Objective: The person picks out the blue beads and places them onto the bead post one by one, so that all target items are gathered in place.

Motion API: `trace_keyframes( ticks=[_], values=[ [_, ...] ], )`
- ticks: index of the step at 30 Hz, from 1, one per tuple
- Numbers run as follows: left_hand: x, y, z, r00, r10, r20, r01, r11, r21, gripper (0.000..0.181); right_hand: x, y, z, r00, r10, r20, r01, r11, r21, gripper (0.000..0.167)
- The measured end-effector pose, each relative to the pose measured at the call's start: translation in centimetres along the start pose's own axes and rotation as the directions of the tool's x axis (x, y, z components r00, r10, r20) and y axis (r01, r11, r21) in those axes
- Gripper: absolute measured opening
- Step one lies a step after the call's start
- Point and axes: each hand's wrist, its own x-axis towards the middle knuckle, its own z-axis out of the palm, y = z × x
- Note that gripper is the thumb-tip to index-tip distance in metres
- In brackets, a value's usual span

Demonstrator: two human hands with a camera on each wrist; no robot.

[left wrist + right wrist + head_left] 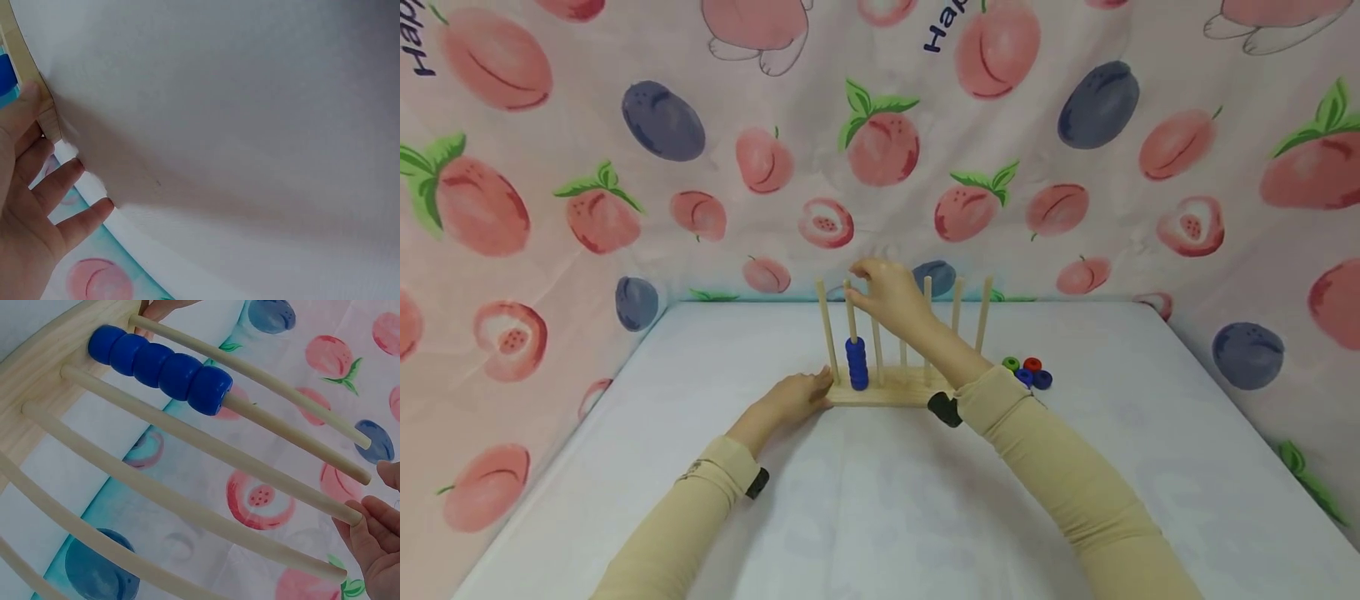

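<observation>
A wooden bead rack [887,398] with several upright rods stands on the table. Blue beads [857,364] are stacked on its second rod from the left; the right wrist view shows this blue stack [149,365] low on the rod, by the base. My left hand [793,397] grips the left end of the base, thumb [28,103] on the near face and other fingers spread past the end. Up at the rod tops is my right hand [891,300], thumb and forefinger apart beside the second rod's tip, with no bead visible between them.
Right of the rack lie loose beads: a green bead [1011,364], a red bead [1032,364] and two blue ones, the outer blue bead [1042,380] farthest right. A white cloth [865,500] covers the table. Behind it hangs a fruit-print curtain [880,208].
</observation>
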Motion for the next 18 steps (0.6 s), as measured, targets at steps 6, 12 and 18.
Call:
trace_keyframes(
  ticks=[6,12,18],
  values=[
    [-0.3,0.2,-0.1,1.000,-0.001,0.022,0.000,1.000,0.013,0.055,-0.7,0.4,0.1,1.000,0.000,-0.021,0.002,0.996,0.091,0.035],
    [0.0,0.2,-0.4,1.000,-0.001,0.008,0.001,1.000,0.019,0.054,-1.4,0.8,-0.1,0.989,-0.126,-0.076,0.132,0.988,0.084,0.032],
    [0.0,-0.1,-0.1,1.000,-0.013,0.020,0.013,1.000,0.003,0.056,-2.5,1.0,-0.1,0.969,-0.239,-0.057,0.244,0.965,0.094,0.029]
  ],
)
